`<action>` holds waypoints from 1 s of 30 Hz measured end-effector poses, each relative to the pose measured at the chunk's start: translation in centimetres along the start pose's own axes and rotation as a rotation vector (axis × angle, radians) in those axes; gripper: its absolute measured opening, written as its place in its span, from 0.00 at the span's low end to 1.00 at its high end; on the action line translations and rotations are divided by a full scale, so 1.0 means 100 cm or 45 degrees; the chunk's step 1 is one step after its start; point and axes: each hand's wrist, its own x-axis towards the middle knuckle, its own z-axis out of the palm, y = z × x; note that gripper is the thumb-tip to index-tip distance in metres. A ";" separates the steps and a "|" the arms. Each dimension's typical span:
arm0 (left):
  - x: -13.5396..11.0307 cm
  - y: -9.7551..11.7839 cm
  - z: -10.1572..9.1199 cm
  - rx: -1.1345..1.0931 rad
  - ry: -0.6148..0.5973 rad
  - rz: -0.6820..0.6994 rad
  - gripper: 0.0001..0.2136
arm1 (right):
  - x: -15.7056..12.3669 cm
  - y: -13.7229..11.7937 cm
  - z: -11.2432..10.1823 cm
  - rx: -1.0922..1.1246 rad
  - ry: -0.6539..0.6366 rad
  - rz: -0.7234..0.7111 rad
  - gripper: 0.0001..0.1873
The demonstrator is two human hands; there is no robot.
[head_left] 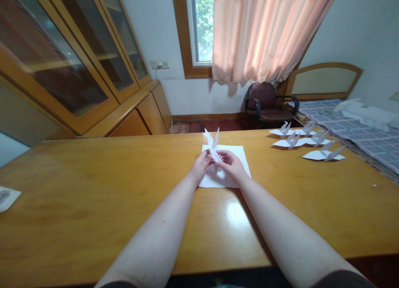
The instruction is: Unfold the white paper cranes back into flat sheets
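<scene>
Between my two hands is a folded white paper form (213, 147), with two narrow points rising apart at its top. My left hand (201, 165) pinches it from the left side. From the right, the fingers of my right hand (232, 163) close on its lower part. Some of the lower folds are hidden behind my fingers. Beneath the hands a white sheet of paper (224, 180) lies flat on the wooden table (131, 196).
Several folded white paper cranes (324, 154) stand at the table's far right. A white card or paper (8, 198) lies at the left edge. Beyond the table are a brown armchair (263, 99), a bed (358, 121) and a glass-doored cabinet (93, 43).
</scene>
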 end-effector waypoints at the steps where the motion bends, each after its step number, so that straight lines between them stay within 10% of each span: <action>1: 0.000 -0.001 0.000 -0.080 -0.006 -0.023 0.26 | -0.001 0.000 0.000 -0.030 -0.035 -0.010 0.21; 11: 0.004 -0.012 -0.002 0.001 0.210 -0.248 0.19 | 0.002 0.002 0.001 -0.148 0.348 0.093 0.16; 30: 0.000 -0.001 0.001 0.697 0.382 0.125 0.18 | 0.004 0.004 0.001 0.080 0.229 0.244 0.13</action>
